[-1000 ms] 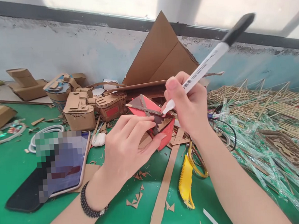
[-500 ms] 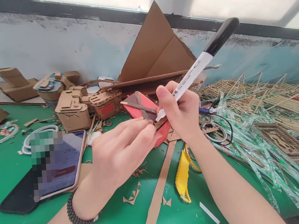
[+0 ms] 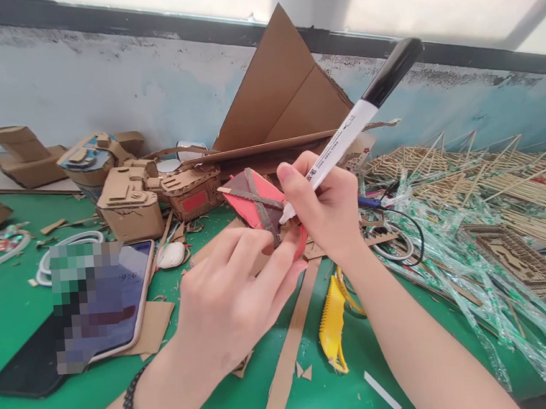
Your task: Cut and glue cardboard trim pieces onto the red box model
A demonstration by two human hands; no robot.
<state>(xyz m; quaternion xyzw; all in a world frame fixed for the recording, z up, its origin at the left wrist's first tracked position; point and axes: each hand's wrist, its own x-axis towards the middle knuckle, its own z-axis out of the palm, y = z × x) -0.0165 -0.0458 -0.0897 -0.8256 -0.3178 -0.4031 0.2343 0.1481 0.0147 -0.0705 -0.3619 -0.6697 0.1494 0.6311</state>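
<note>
Green bench [image 3: 23, 309] covered in scraps. Big brown cardboard sheet [image 3: 288, 97] leans folded against the wall at the back. Right side: pile of stick frames [image 3: 477, 178] under clear wrap, spreading to the near edge. Left front: phone [image 3: 97, 304] lies flat, screen up, on a cardboard scrap. Behind it, cardboard models [image 3: 132, 202] clustered near the wall, one with a red panel; a white cable coil [image 3: 65, 244] to their left.

Left hand [image 3: 227, 295] centre frame, fingers bent and pinched down on the near edge of the red piece [image 3: 254, 206], holding it steady; grip closed on it. Black bead bracelet on that wrist, at the bottom edge. Red piece is a small angular cardboard shape with brown strips crossed over its top face, tilted, just in front of the leaning sheet, between the two hands.

Right hand [image 3: 329, 207] just right of the red piece, grip closed around a marker [image 3: 355, 121], writing hold. Marker is white-bodied with black cap end pointing up and right; tip down on the dark strip of the red piece, touching it.

Below the right forearm: yellow cutter [image 3: 332, 325] flat on the bench, beside a long cardboard strip [image 3: 288, 353] running toward the near edge. Small white mouse-like thing [image 3: 171, 255] between phone and left hand. Black cord [image 3: 405, 226] loops right of the right hand. Tiny triangle offcuts near the strip.
</note>
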